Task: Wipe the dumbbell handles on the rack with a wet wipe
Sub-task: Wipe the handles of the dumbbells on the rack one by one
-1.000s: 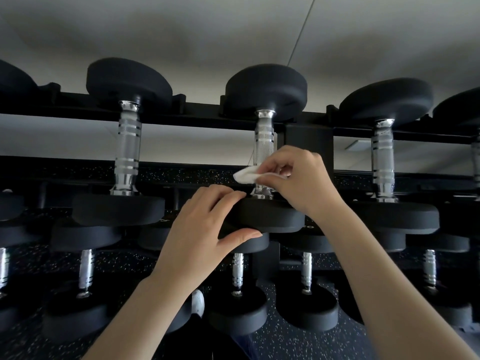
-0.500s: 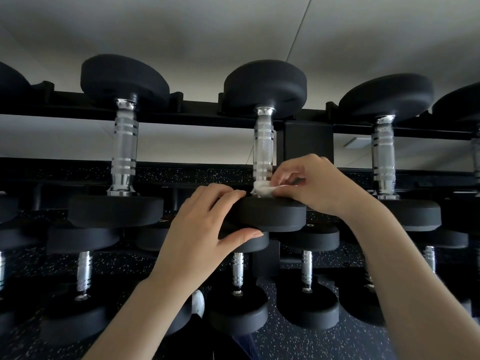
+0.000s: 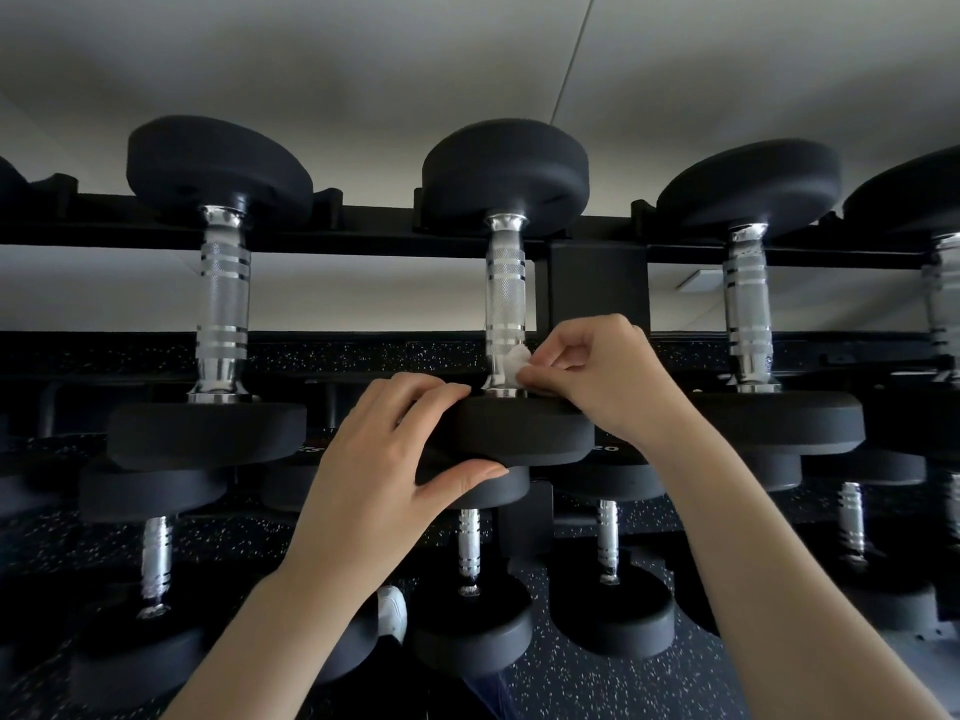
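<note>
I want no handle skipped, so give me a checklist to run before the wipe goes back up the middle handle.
1. Wipe in the right hand: ok, pinched by the fingers.
2. Wipe touching the middle handle: ok, pressed at its lower end, just above the near head.
3. Dumbbell steadied: ok, left hand grips that head, fingers on top, thumb beneath.
4. Path up the handle free: ok, nothing lies against the bare metal above the wipe.
5. Wipe wet enough: cannot tell.
6. Far side of the handle wiped: cannot tell, hidden.
</note>
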Tool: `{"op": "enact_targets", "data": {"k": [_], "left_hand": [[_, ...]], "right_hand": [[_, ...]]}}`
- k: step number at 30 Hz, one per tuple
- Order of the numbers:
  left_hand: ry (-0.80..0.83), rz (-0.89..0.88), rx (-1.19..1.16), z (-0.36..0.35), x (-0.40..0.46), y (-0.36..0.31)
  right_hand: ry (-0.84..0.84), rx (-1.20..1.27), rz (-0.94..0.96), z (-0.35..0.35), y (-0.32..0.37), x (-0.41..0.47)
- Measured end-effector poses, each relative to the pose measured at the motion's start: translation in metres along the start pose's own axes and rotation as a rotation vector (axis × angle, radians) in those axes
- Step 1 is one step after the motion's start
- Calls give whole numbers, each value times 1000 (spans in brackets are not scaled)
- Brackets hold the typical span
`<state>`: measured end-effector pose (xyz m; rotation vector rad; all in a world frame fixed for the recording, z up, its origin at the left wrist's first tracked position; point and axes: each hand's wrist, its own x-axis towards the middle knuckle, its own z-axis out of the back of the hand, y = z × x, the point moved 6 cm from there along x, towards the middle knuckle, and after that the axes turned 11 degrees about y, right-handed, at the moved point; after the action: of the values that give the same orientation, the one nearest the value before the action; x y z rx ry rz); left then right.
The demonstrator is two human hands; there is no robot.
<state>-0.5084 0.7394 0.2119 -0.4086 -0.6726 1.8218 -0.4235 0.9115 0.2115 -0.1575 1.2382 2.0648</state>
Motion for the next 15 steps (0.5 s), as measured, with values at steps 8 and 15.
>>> {"op": "enact_targets", "data": {"k": [8, 15], "left_hand": [[2, 7, 4, 0, 0, -2], [9, 23, 2, 0, -1, -2]], "right_hand": [[-221, 310, -17, 0, -8, 5], [-370, 473, -11, 8, -5, 24]]}}
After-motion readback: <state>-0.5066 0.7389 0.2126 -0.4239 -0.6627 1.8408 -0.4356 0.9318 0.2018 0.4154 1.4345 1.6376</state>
